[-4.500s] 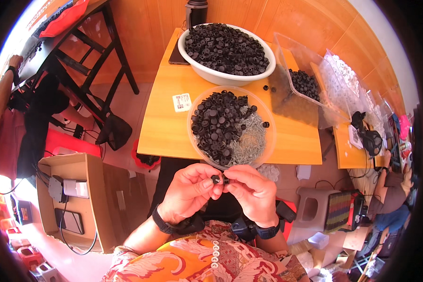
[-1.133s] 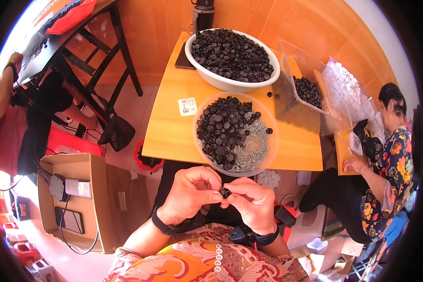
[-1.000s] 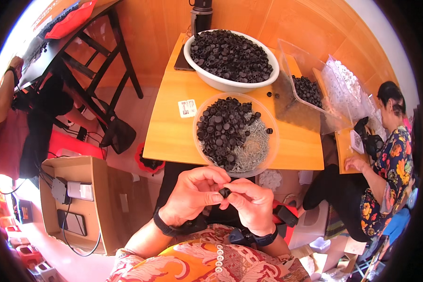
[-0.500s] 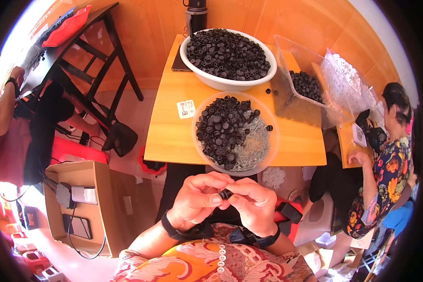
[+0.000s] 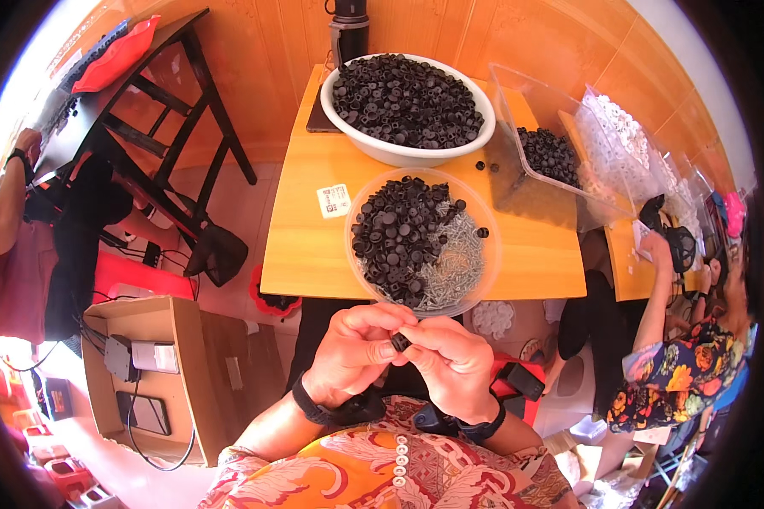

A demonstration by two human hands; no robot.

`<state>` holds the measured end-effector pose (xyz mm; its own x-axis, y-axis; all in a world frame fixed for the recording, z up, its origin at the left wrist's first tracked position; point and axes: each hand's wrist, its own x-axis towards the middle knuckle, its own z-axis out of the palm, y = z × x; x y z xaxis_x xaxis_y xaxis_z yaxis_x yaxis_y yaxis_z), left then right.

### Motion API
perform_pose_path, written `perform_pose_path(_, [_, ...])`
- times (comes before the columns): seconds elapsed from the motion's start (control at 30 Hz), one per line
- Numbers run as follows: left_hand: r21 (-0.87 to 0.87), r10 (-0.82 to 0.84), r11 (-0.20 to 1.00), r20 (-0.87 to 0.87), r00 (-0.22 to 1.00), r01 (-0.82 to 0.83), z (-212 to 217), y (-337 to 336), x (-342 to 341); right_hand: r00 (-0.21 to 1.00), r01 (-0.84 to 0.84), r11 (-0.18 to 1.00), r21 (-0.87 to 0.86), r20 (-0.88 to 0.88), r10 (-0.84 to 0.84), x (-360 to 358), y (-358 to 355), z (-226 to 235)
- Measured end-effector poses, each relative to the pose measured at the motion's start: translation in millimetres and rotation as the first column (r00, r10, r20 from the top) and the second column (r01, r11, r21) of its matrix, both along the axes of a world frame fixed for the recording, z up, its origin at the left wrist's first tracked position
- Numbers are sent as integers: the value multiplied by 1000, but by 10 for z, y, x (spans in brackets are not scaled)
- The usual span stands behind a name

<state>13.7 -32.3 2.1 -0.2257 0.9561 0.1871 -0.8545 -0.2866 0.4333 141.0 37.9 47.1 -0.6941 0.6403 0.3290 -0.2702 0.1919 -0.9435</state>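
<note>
My left hand point(image 5: 355, 349) and my right hand point(image 5: 452, 360) meet in front of my body, just short of the table's near edge. Between their fingertips they pinch a small black plastic cap point(image 5: 400, 342). Whether a screw sits in it is too small to tell. Right beyond my hands stands a round clear tub point(image 5: 494, 254). Its left side is heaped with black caps point(image 5: 392, 233), its right side with silver screws point(image 5: 457, 267). A single black cap point(image 5: 482, 232) rests at the tub's right rim.
Behind the tub, a white basin point(image 5: 407, 154) brims with black parts. A clear plastic bin point(image 5: 560, 191) holds more at the right. A small label card point(image 5: 334, 201) lies on the wooden table point(image 5: 301, 254). One person works at each side; an open cardboard box point(image 5: 187, 373) stands at left.
My hands have shifted slightly left, and the cap between my fingers has turned a little. At right, the person in the flowered top has leaned and raised an arm over their table.
</note>
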Motion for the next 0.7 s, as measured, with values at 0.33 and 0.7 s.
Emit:
perform_pose_path(0.33, [16,-70,997,55,996,69,59,137,-85,998,35,999,-34,52,-33,-62,119,61])
perform_pose_path(0.7, [18,-86,996,41,995,86,108,220,-102,1000,-7,989,-146,0,7,-51,192,53])
